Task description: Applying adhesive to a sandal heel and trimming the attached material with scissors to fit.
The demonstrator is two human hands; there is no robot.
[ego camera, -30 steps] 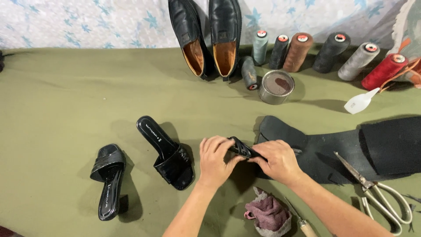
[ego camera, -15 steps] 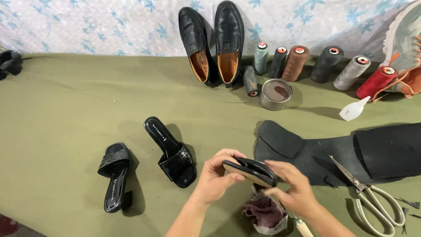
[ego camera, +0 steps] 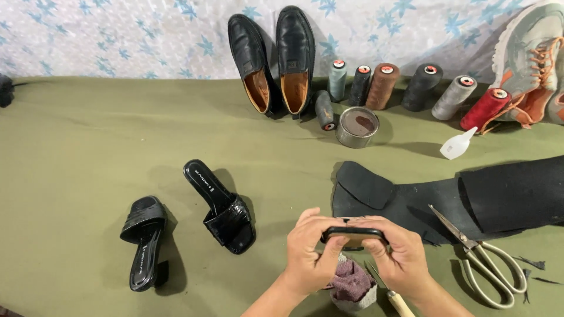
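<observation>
A small flat black rubber sole piece (ego camera: pixel 354 233) is grasped edgewise by the fingers of the left hand (ego camera: pixel 309 253) and right hand (ego camera: pixel 400 256), above a cloth-filled grey cup (ego camera: pixel 351 286).

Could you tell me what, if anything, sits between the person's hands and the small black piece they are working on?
Nothing visible does: the left hand and right hand both grip the small black piece directly, fingers pinching its ends, above the cloth-filled container.

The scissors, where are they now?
In the head view, the scissors lie at lower right on the green cloth, beside the black rubber sheet, right of the right hand.
</observation>
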